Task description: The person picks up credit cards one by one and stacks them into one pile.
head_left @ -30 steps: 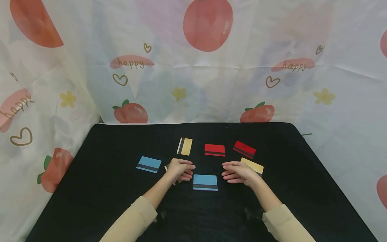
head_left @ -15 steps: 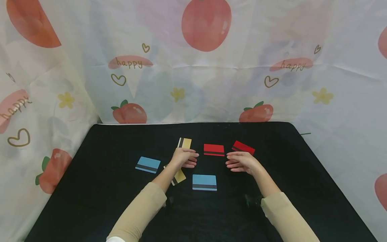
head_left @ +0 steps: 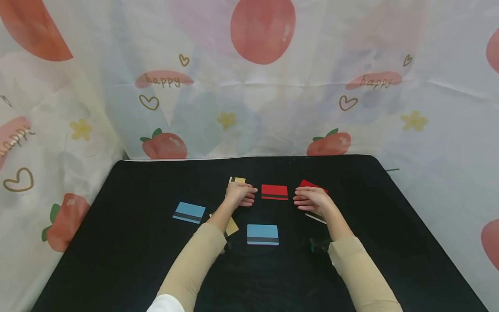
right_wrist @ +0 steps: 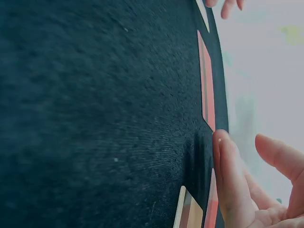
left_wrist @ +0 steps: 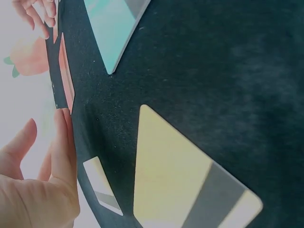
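Note:
My left hand point(head_left: 240, 193) hangs over a yellow card point(head_left: 238, 180), covering most of it. Its fingers are extended toward the red card point(head_left: 274, 192) in the middle. On that card's other side is my right hand point(head_left: 313, 200), fingers stretched inward, partly covering a second red card point(head_left: 309, 183). Neither hand holds anything. Below my right wrist, only the striped end of another yellow card point(head_left: 315, 217) shows. Another yellow card point(left_wrist: 175, 171) lies under the left forearm, largely hidden in the head view but plain in the left wrist view.
A blue card point(head_left: 263, 229) lies nearer the front between the forearms, and another blue card point(head_left: 189, 209) lies to the left. All the cards rest on a black-covered table point(head_left: 117, 260). A fruit-patterned cloth point(head_left: 265, 108) hangs behind it and along the sides.
Both hands have moved forward, away from the nearer blue card, to either side of the middle red card. The right hand has shifted from the right yellow card toward the right red one.

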`<state>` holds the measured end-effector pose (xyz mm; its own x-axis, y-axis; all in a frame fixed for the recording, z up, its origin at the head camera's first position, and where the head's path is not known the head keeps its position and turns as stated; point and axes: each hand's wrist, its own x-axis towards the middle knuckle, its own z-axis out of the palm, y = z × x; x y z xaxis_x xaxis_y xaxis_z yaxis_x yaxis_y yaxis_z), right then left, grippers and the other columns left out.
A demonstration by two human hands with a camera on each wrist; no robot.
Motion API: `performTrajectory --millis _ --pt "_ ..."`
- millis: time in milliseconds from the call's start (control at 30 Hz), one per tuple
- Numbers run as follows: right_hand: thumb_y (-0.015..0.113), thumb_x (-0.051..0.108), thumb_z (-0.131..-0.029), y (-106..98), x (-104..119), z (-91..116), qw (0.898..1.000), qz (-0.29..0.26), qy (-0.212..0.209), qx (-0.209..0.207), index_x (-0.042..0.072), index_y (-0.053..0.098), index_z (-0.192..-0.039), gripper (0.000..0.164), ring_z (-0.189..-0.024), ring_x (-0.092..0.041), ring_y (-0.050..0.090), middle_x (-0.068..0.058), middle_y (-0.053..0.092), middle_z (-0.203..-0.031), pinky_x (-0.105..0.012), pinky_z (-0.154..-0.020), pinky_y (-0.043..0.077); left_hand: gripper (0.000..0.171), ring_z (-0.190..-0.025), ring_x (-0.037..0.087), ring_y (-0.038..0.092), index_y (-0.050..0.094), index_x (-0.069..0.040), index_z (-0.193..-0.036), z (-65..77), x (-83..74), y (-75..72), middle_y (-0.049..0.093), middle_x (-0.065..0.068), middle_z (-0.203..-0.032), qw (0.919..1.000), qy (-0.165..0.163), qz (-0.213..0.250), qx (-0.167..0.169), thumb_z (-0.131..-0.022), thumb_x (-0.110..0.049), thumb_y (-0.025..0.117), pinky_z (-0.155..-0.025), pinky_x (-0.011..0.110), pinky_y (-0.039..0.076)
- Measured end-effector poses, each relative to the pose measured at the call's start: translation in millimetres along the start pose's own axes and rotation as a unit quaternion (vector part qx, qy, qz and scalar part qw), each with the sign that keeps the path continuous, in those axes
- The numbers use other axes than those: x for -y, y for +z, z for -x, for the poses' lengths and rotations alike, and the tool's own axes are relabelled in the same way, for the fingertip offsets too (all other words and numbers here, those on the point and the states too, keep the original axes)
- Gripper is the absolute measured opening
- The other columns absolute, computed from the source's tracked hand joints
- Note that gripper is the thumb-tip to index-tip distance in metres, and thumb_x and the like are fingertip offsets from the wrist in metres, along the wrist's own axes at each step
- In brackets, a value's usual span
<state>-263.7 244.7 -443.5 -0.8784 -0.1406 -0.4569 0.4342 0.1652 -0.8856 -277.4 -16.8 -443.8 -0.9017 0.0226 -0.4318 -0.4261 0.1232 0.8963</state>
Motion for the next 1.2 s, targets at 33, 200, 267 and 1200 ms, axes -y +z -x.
performTrajectory --millis 33,200,267,1200 --pt "0.045 0.015 -0.097 -1 0 -1 1.0 -0.003 -0.002 -0.006 -0.005 0.035 -0.137 0.046 -0.089 -0.018 0.066 -0.017 0.06 -0.116 -0.031 -0.076 0.055 0.035 -0.064 0.021 0.067 0.062 -0.001 -0.112 -1.8 -0.5 0.4 0.067 0.02 -0.092 1.0 -0.001 0.002 -0.002 -0.081 -0.014 0.07 -0.057 0.031 0.057" --pt "0.047 0.016 -0.096 -1 -1 -10 1.0 -0.006 -0.002 -0.029 -0.004 0.038 -0.136 0.045 -0.086 -0.016 0.066 -0.018 0.059 -0.117 -0.031 -0.077 0.055 0.037 -0.074 0.025 0.068 0.061 -0.002 -0.115 -10.3 -3.2 2.0 0.067 0.02 -0.096 0.9998 -0.011 0.017 -0.009 -0.081 -0.014 0.069 -0.061 0.032 0.057" --pt "0.046 0.016 -0.096 -1 -1 -13 1.0 -0.005 0.0 -0.031 -0.003 0.037 -0.136 0.045 -0.085 -0.014 0.066 -0.02 0.057 -0.121 -0.031 -0.077 0.055 0.037 -0.076 0.026 0.068 0.061 -0.002 -0.115 -13.3 -4.2 2.9 0.067 0.02 -0.098 0.9996 -0.014 0.025 -0.008 -0.081 -0.014 0.07 -0.062 0.033 0.057" --pt "0.042 0.02 -0.098 16 3 -29 0.997 -0.065 0.025 -0.04 0.003 0.028 -0.142 0.05 -0.12 -0.032 0.046 -0.023 0.039 -0.137 -0.035 -0.085 0.051 0.041 -0.1 0.027 0.063 0.056 0.001 -0.121 -22.4 3.5 26.1 0.062 0.017 -0.114 0.9861 -0.066 0.152 0.013 -0.082 -0.005 0.066 -0.08 0.037 0.054"
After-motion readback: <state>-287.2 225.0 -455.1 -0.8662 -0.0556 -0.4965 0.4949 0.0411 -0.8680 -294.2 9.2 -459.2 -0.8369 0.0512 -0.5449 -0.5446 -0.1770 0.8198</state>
